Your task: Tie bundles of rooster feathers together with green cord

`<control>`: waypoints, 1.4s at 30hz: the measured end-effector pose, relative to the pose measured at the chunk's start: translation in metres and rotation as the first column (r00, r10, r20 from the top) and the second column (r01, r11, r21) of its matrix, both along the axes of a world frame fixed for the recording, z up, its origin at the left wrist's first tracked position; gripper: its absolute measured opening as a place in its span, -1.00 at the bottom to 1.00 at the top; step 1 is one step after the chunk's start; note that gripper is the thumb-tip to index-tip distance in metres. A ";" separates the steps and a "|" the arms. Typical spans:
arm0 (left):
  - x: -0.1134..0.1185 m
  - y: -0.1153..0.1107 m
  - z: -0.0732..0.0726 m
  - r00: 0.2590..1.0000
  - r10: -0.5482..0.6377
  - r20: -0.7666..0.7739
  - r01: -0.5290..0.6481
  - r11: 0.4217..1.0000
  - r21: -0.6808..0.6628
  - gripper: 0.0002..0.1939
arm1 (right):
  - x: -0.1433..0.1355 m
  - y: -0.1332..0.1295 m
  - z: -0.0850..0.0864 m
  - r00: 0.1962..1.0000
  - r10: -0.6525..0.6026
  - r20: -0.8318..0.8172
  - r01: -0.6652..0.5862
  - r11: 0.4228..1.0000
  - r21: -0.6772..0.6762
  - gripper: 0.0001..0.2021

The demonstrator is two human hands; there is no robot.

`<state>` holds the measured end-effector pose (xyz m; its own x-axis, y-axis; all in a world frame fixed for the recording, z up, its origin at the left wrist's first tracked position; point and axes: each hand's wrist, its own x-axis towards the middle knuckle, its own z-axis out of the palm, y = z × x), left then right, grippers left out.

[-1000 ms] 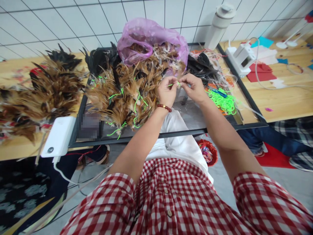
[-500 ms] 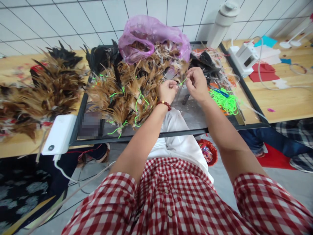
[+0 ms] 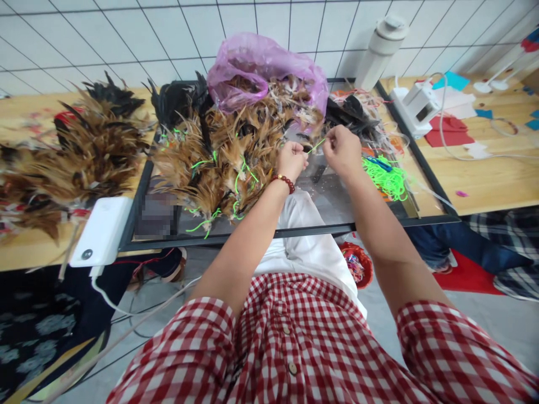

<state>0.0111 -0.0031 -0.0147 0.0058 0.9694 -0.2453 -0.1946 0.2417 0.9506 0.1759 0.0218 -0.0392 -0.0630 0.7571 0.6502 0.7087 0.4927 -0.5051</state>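
Observation:
A short length of bright green cord [image 3: 316, 146] stretches between my two hands. My left hand [image 3: 291, 160], with a beaded bracelet at its wrist, is closed in a pinch at the cord's left end; whether a feather is also in those fingers is hidden. The thumb and fingers of my right hand [image 3: 343, 150] pinch the other end, slightly higher. To the left lies a heap of brown feather bunches [image 3: 229, 151], several with green cord ends on them. A tangle of green cord [image 3: 385, 178] rests right of my right hand, with a blue tool [image 3: 379, 163] on top.
Behind my hands sits a pink plastic bag [image 3: 269, 53] of feathers. Black feathers [image 3: 351, 115] lie beside it. A black-edged tray [image 3: 311, 229] surrounds these things. A white bottle [image 3: 381, 53], a power strip [image 3: 410, 109] and a white power bank [image 3: 101, 231] stand around it.
My right hand has turned and drawn slightly away from the left, and the green cord between them looks straighter. My left hand stays nearly in place, its fingers curled in more.

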 end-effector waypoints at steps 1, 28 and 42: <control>-0.001 -0.002 0.003 0.999 -0.018 0.035 0.019 0.999 -0.031 -0.77 | -0.002 -0.001 -0.001 1.000 0.016 -0.008 -0.016 1.000 -0.001 -0.80; 0.006 0.010 -0.020 0.987 0.134 -0.087 -0.095 0.932 0.350 -0.75 | -0.019 -0.013 0.020 0.838 0.178 -0.516 -0.375 0.875 -0.307 -0.53; 0.003 -0.001 -0.003 0.997 0.052 -0.061 -0.044 0.990 0.133 -0.77 | -0.024 -0.018 0.023 0.825 0.143 -0.547 -0.394 0.839 -0.376 -0.45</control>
<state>0.0138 -0.0039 -0.0173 -0.0533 0.9921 -0.1136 -0.1402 0.1052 0.9845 0.1522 0.0040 -0.0162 -0.0870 0.9677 0.2368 0.1862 0.2493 -0.9504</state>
